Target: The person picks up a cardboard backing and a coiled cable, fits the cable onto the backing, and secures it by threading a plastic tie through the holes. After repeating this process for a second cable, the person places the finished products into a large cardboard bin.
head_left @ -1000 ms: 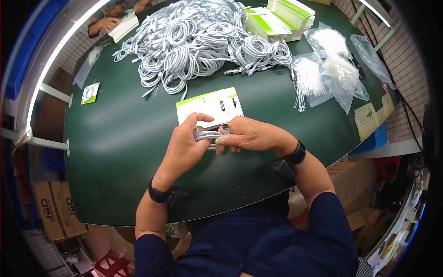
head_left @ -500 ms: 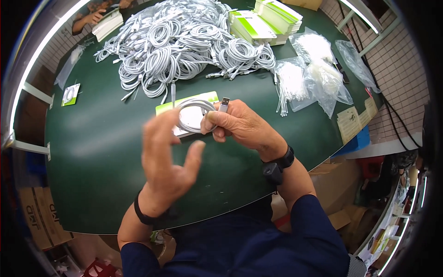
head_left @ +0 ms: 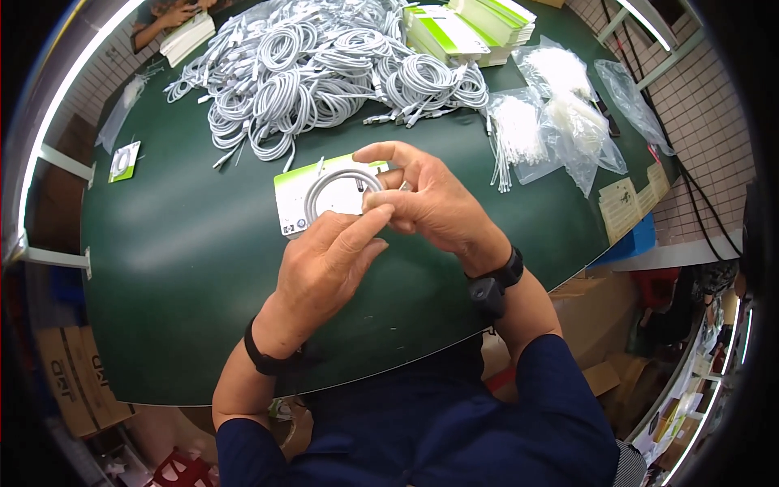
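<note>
A grey-white USB cable (head_left: 313,197), wound into a ring, is between my hands over the middle of the green table. My right hand (head_left: 438,199) pinches the ring's right side between thumb and fingers, its index finger raised and bent. The fingertips of my left hand (head_left: 323,264) close on the lower right of the ring and meet the right thumb. The cable's plug ends are mostly hidden by my fingers. Under the ring lies a white and green packaging card (head_left: 290,203) on the tabletop.
A large heap of coiled cables (head_left: 284,89) covers the far middle, beside stacked green-white cards (head_left: 454,36). Bags of white cable ties (head_left: 519,134) lie at the right. At the left is a card with a coil (head_left: 123,162). Another person's hands (head_left: 174,16) hold cards at far left.
My left hand has come in from the left, its spread fingers now closed at the ring. My right index finger has lifted, and the USB plug that stuck up is now hidden.
</note>
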Available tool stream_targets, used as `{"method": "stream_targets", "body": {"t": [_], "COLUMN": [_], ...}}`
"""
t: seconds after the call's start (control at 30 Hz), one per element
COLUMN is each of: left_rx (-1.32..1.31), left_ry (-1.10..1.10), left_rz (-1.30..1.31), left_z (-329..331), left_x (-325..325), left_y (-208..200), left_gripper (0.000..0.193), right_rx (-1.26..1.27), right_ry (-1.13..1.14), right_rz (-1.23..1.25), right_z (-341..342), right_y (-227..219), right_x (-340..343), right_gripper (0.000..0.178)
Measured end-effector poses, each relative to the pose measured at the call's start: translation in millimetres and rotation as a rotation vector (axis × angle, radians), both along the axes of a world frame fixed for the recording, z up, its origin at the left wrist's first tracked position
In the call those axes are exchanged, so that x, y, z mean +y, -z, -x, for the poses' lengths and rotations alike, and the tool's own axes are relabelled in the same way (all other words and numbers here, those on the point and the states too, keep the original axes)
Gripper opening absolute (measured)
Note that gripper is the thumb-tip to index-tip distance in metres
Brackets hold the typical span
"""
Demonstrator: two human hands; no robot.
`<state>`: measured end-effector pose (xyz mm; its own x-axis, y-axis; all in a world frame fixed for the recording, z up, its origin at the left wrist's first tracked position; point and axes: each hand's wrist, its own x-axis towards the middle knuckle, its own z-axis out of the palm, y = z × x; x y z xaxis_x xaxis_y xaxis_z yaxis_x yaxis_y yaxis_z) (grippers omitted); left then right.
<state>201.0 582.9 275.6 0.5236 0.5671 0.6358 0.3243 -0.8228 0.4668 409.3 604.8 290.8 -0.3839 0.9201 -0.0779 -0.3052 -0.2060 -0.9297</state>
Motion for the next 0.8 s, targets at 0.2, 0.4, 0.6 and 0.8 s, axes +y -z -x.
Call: {"method": "stream_targets", "body": {"t": [0.2, 0.4, 0.6, 0.8], "left_rx": [-0.172, -0.2, -0.085, -0.018], "left_ry": [0.018, 0.078, 0.119, 0.163], "left_rz": [0.018, 0.112, 0.043, -0.099], "left_z": [3, 20, 28, 24], "left_x": [0, 0, 2, 4], "left_y": [-2, -8, -13, -14], "left_gripper": [0.035, 0.025, 0.025, 0.026], "right_rx": [0.09, -0.275, -0.894, -1.026], "right_ry": [-0.094, -0.153, 0.11, -0.009], "right_rz": [0.058, -0.342, -1.031, -1.161], "right_z": [0, -10, 3, 16], "right_y": [-7, -17, -32, -13], "right_x": [-5, -17, -35, -30], "right_gripper": [0.049, 0.058, 0.053, 0.038]}}
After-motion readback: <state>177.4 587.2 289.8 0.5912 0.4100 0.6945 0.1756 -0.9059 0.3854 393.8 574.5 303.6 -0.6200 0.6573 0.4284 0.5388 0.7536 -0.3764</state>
